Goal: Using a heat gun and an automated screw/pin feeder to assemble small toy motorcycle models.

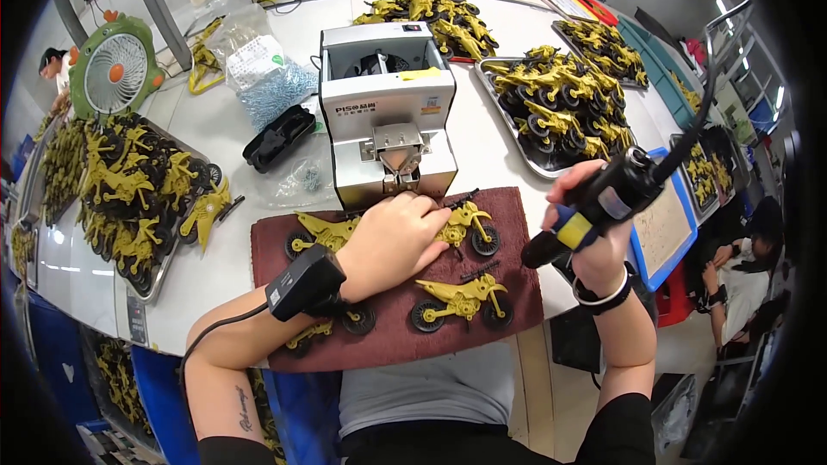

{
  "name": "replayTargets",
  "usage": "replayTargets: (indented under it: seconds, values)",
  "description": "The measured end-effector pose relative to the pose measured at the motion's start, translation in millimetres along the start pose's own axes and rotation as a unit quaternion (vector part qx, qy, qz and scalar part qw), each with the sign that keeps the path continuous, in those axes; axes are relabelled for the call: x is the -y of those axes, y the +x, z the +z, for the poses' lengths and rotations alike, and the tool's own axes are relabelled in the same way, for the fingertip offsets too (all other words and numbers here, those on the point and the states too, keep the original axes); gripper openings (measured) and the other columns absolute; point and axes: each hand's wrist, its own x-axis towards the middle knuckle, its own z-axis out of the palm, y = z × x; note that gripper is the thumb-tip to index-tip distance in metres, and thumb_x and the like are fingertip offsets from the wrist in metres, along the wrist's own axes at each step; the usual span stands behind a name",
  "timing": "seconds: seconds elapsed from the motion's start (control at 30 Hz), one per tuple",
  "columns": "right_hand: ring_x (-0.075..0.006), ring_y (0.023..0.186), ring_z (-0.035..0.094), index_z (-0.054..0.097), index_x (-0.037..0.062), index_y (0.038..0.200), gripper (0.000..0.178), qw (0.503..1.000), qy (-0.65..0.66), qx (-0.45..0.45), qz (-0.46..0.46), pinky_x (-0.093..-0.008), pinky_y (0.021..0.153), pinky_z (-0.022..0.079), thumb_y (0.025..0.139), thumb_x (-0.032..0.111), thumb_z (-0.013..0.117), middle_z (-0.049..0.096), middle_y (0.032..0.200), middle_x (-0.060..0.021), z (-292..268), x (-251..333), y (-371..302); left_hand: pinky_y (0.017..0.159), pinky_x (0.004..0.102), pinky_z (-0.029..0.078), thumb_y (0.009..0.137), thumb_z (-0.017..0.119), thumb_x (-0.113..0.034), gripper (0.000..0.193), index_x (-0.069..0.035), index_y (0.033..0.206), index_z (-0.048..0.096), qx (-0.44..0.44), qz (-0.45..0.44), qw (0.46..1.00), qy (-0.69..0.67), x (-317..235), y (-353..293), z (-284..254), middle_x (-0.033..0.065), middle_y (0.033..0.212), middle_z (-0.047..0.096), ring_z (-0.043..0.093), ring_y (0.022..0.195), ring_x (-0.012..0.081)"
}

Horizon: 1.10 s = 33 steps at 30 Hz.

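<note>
A silver-grey screw feeder (pixel 388 108) stands in front of me, a metal chute on its front. My left hand (pixel 396 237) reaches to the foot of that chute with its fingers curled down together; whatever they pinch is hidden. Under and around it, yellow toy motorcycles with black wheels lie on a maroon cloth. One motorcycle (pixel 465 300) is fully visible nearest me, and another (pixel 472 224) sits beside my fingers. My right hand (pixel 594 241) is wrapped round a black electric screwdriver (pixel 616 194), raised right of the cloth, its cable running upward.
Trays piled with toy motorcycles stand left (pixel 138 198) and right (pixel 560 103). A bag of screws (pixel 280 90) and a black plastic part (pixel 280 138) lie left of the feeder. A green fan (pixel 116 69) stands far left, a blue-rimmed tray (pixel 663 224) at right. Another person sits far right.
</note>
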Motion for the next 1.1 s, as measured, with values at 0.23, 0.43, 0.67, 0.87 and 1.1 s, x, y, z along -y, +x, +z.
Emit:
replayTargets:
  seconds: [0.23, 0.43, 0.67, 0.87, 1.1]
  values:
    - [-0.0163, 0.064, 0.053, 0.048, 0.0031, 0.107, 0.028, 0.964, 0.214, 0.071, -0.138, -0.0302, 0.061, 0.041, 0.085, 0.018, 0.055, 0.051, 0.094, -0.0095, 17.8, 40.0, 53.2, 0.072, 0.0347, 0.046, 0.079, 0.063, -0.024, 0.033, -0.004, 0.104, 0.06, -0.022, -0.003, 1.0, -0.018, 6.6, -1.1, 0.3, 0.0087, 0.09, 0.055, 0.055, 0.082, 0.0248]
    - [-0.0141, 0.065, 0.047, 0.047, -0.0022, 0.112, 0.038, 0.945, 0.244, 0.126, -0.178, -0.0301, 0.065, 0.037, 0.088, 0.027, 0.049, 0.048, 0.098, -0.009, 76.6, 37.9, 93.5, 0.071, 0.0338, 0.046, 0.079, 0.062, -0.024, 0.032, -0.003, 0.103, 0.06, -0.031, -0.004, 0.999, -0.013, 6.9, -1.7, 3.7, 0.0085, 0.089, 0.054, 0.054, 0.082, 0.0242]
    - [-0.0167, 0.063, 0.049, 0.048, -0.0004, 0.109, 0.046, 0.951, 0.213, 0.199, -0.104, -0.0305, 0.064, 0.038, 0.086, 0.039, 0.048, 0.051, 0.094, -0.0105, 97.5, 29.0, 107.1, 0.071, 0.0324, 0.047, 0.076, 0.066, -0.025, 0.033, -0.005, 0.102, 0.063, -0.057, -0.005, 0.998, 0.012, 4.5, -2.9, 4.6, 0.0072, 0.087, 0.054, 0.055, 0.083, 0.0221]
    - [-0.0182, 0.046, 0.052, 0.053, -0.0011, 0.084, 0.071, 0.97, 0.193, 0.071, -0.131, -0.0264, 0.043, 0.043, 0.078, 0.067, 0.036, 0.054, 0.068, -0.0123, 124.3, 29.0, 104.0, 0.069, 0.0316, 0.049, 0.074, 0.067, -0.025, 0.034, -0.005, 0.101, 0.064, -0.032, -0.016, 0.999, 0.015, 3.0, -0.5, 4.3, 0.0068, 0.085, 0.054, 0.056, 0.08, 0.0218]
    - [-0.0188, 0.036, 0.051, 0.055, -0.0016, 0.071, 0.087, 0.976, 0.206, -0.063, -0.041, -0.0248, 0.033, 0.044, 0.072, 0.082, 0.03, 0.054, 0.053, -0.0123, 154.1, 47.9, 92.1, 0.07, 0.0322, 0.049, 0.074, 0.067, -0.024, 0.034, -0.005, 0.101, 0.064, -0.034, -0.024, 0.999, 0.01, 4.4, -2.0, 6.2, 0.0069, 0.085, 0.055, 0.056, 0.081, 0.0218]
